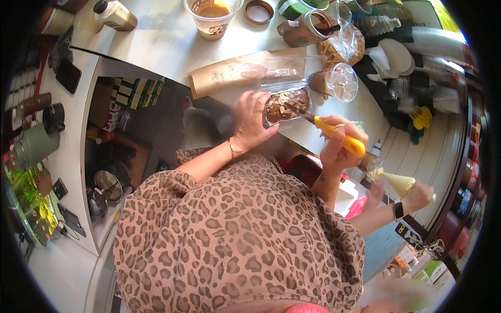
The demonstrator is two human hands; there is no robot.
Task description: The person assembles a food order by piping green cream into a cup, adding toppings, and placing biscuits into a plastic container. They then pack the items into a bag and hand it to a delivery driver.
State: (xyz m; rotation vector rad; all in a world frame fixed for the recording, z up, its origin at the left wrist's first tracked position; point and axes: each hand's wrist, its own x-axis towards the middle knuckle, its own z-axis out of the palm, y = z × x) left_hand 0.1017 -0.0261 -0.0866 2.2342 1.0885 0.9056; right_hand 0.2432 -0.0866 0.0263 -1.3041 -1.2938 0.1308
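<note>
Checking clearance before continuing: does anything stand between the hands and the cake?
Nothing visible blocks the cake from above; the knife in the right hand appears to reach its top. The clear tray surrounds its sides, the left hand at its left end.

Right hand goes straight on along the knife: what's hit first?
The knife in the right hand would likely meet the flake-topped brown loaf; its tip overlaps it in view, contact unclear.
</note>
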